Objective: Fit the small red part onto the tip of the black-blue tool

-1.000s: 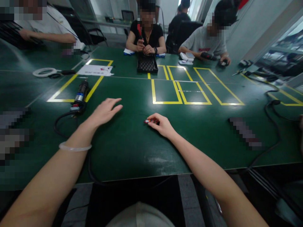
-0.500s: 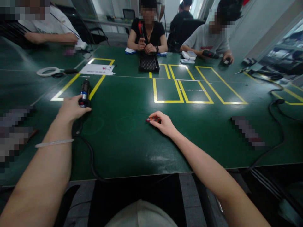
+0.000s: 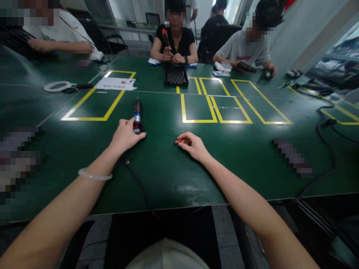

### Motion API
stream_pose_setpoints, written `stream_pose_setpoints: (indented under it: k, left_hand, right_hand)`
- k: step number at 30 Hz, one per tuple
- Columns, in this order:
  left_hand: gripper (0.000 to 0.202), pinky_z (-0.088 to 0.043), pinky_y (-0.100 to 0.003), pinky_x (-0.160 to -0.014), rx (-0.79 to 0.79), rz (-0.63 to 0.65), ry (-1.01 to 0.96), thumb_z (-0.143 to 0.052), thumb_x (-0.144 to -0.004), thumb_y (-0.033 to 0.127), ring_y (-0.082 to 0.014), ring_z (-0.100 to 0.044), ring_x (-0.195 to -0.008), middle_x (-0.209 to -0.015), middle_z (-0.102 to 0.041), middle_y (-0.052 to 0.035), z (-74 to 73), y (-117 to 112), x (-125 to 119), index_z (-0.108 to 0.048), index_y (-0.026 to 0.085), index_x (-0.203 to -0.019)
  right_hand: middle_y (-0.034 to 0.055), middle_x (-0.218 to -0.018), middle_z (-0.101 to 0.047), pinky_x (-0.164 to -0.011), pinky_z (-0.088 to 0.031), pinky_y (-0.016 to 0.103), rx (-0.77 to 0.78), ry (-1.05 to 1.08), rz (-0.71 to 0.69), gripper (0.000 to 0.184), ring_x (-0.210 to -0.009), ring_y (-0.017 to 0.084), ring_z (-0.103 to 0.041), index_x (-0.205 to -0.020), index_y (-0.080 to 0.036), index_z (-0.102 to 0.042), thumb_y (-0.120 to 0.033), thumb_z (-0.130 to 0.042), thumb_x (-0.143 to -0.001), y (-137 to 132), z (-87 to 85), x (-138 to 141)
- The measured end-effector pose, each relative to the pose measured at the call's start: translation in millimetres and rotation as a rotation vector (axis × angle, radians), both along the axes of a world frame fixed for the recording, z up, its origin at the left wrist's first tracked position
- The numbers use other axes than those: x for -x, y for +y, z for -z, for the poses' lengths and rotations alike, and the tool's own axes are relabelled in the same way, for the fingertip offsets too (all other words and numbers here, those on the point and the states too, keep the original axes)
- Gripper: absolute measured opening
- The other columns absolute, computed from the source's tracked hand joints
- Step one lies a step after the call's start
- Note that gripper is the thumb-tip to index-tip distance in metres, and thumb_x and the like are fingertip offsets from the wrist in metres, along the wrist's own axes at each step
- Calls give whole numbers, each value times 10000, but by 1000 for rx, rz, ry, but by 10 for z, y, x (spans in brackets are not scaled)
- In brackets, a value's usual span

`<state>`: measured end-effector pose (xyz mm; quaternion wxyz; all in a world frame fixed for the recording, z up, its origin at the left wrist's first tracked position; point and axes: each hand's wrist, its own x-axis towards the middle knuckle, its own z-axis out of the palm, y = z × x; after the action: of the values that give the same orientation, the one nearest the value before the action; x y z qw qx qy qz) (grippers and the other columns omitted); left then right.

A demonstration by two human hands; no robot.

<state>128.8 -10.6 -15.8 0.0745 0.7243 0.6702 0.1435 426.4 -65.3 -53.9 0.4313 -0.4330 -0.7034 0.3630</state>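
Note:
My left hand is closed round the lower end of a corded electric screwdriver, black with a blue and silver band. The tool's thin bit points away from me, and its cable trails back to the table's near edge. To the right, my right hand rests low at the middle of the green table. Its fingers pinch a small red and orange item; most of it is hidden by the fingers, so its kind is unclear.
Yellow tape outlines mark the tabletop. A paper sheet, a white ring-shaped coil and a black tray lie farther back. Co-workers sit across, one holding a red-and-black tool. A black cable runs along the right.
My left hand has moved right with the electric screwdriver, out of the left tape outline and closer to my right hand. The right hand stays nearly still with its small item.

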Motion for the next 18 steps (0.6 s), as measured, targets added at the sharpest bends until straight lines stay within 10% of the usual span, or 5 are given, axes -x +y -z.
stream_pose_setpoints:
  k: [9, 18]
  left_hand:
    - [824, -516, -463, -906, -5, 270, -13, -646, -793, 550, -356, -515, -1174, -1311, -431, -160, -26, -465, -842, -380, 216, -1497]
    - [884, -520, -473, -830, -9, 373, -65, -667, -781, 623, -364, -520, -1144, -1294, -438, -159, 32, -611, -1010, -338, 289, -1531]
  right_hand:
    - [28, -902, -650, -694, -480, 289, -58, -7, 56, 145, -762, 148, -602, -963, -195, -643, -274, -675, -845, 11, -27, -31]
    - [10, -877, -622, -705, -461, 285, -109, -98, 16, 159, -758, 152, -574, -982, -202, -607, -183, -660, -834, -8, 0, 2]
